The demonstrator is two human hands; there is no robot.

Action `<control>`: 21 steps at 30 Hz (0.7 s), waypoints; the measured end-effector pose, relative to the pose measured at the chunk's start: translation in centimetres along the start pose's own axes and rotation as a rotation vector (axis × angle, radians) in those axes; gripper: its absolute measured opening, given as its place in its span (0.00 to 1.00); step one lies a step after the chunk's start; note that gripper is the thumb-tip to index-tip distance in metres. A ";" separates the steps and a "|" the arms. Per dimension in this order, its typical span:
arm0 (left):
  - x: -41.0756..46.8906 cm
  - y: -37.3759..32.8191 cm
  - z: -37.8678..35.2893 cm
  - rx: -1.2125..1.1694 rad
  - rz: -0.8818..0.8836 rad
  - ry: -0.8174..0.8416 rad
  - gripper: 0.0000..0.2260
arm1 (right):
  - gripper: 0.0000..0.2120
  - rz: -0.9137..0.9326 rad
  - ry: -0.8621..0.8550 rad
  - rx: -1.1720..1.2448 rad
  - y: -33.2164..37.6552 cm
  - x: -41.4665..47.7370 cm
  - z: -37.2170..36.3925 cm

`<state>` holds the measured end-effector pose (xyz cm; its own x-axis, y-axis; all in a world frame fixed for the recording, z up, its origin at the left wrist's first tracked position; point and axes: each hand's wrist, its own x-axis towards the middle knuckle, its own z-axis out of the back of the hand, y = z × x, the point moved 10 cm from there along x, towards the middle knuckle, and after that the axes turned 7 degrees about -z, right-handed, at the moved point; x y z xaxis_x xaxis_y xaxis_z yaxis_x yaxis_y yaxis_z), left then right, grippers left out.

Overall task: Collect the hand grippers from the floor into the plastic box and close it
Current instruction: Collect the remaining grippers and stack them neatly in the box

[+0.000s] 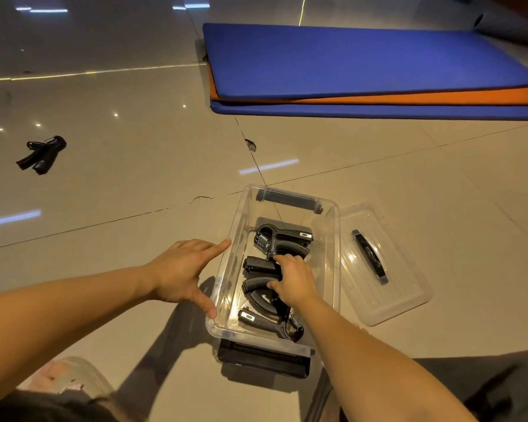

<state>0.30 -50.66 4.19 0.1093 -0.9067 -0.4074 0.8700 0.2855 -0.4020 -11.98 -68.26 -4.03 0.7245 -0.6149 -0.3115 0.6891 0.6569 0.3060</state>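
A clear plastic box (333, 239) stands open on the tiled floor in front of me. Black hand grippers lie inside it: one at the far end (282, 240), one in the middle (256, 289) and one at the near end (265, 322). My right hand (293, 280) reaches into the box, its fingers closed on the middle gripper. My left hand (183, 271) is spread open against the box's left wall, holding nothing. The clear lid (381, 263) with a black handle lies flat to the right of the box. A small pile of black grippers (41, 155) lies on the floor at far left.
Stacked blue and orange exercise mats (363, 71) lie at the back right. The box's black latches (262, 359) hang open at its near and far ends. My knees and dark shorts (470, 391) fill the bottom corners. A chipped tile corner (250, 145) shows beyond the box.
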 end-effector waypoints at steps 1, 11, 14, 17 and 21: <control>0.0 0.0 0.0 0.017 0.000 0.003 0.64 | 0.31 -0.011 -0.016 0.017 0.0 -0.1 0.6; -4.6 -1.4 5.0 0.069 0.061 -0.170 0.55 | 0.23 -0.044 -0.243 0.342 6.8 -3.1 13.6; -9.5 0.1 7.8 0.005 0.135 -0.312 0.50 | 0.20 0.069 -0.262 0.406 13.3 -5.1 17.0; -15.9 3.0 8.8 -0.108 0.265 -0.441 0.42 | 0.17 0.200 -0.236 0.403 21.0 -7.4 18.5; -25.1 7.0 9.7 -0.162 0.470 -0.540 0.29 | 0.15 0.346 -0.154 0.410 31.0 -10.7 17.7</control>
<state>8.29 -28.92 19.58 0.7119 -0.6916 -0.1224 0.5954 0.6867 -0.4172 1.92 -48.99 24.76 0.8825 -0.4702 -0.0052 0.3384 0.6274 0.7013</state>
